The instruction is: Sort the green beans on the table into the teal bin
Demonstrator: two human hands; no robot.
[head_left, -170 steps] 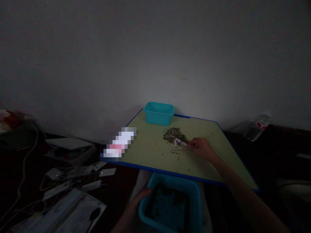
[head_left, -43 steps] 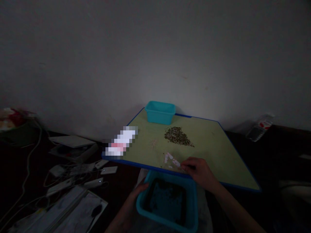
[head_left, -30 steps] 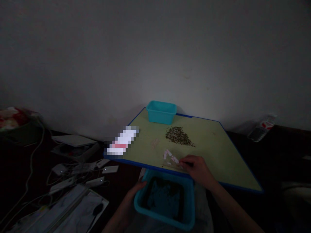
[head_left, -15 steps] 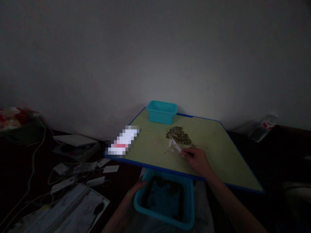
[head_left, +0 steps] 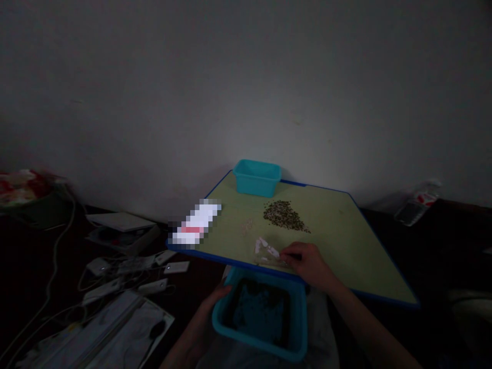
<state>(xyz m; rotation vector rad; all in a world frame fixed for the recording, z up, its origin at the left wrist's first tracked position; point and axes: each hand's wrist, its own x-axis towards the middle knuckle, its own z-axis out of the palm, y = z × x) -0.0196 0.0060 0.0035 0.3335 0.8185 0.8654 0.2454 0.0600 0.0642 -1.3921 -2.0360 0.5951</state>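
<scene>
In the head view my right hand (head_left: 305, 261) pinches a thin, clear plastic piece with white patches (head_left: 268, 249), perhaps a small bag. The hand rests near the front edge of the pale-green board table (head_left: 346, 256). Beyond it lies a heap of small brown seed-like grains (head_left: 282, 214), apart from the plastic. My left hand (head_left: 215, 302) is closed on the left rim of a turquoise plastic basin (head_left: 298, 338) below the table edge, its thumb over the rim. Dark bits cling along the basin's inner bottom and sides. A few pale bits (head_left: 247, 225) lie left of the heap.
A second turquoise basin (head_left: 257, 183) stands at the table's back by the wall. A bright blurred-out phone-like screen (head_left: 196, 225) lies on the left edge. Power strips and cables (head_left: 126, 271) clutter the left side; a clear bottle (head_left: 417, 205) lies at the right.
My right hand has drawn the clear plastic piece away from the grain heap, toward the table's front edge and slightly left. My left hand and the basin stay in place.
</scene>
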